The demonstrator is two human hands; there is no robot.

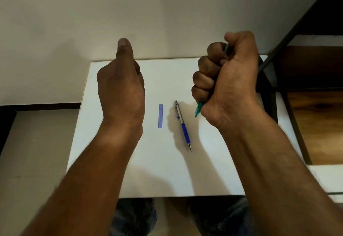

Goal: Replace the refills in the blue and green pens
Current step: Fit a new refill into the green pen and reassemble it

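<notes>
Gripping the green pen [199, 108] in a fist, the right hand [228, 80] hangs centre-right; the left hand [120, 87] hides its fingers, state unclear; the blue pen [183, 126] lies on the bench [167, 170].

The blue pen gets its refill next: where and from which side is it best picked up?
Probably pinch the blue pen from above, across its blue grip section: it lies flat on the table, tip toward the person, both sides clear. Come from its left with the left hand; the right hand grips the green pen.
</notes>
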